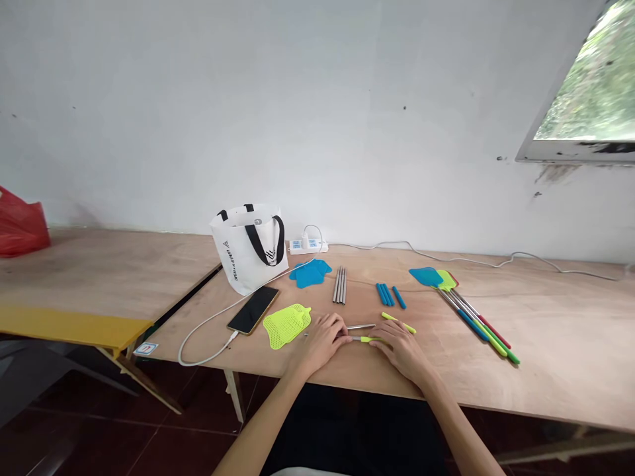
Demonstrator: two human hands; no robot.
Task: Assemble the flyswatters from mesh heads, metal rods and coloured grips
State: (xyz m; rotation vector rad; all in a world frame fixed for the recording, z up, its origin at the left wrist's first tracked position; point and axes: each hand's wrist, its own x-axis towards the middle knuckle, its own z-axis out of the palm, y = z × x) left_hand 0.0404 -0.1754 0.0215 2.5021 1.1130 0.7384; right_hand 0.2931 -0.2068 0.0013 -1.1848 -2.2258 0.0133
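Rod [356,338] pinched in my left hand [321,340], low over tabletop [546,344] front edge; right hand [403,347] clenched on green sleeve [372,340] at rod's end; risk, I'd say: skewed angle jams sleeve, or loose pinch drops rod.

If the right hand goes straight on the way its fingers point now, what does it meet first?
Probably the thin silver metal rod lying just ahead of the right hand; further on, the bundle of silver rods.
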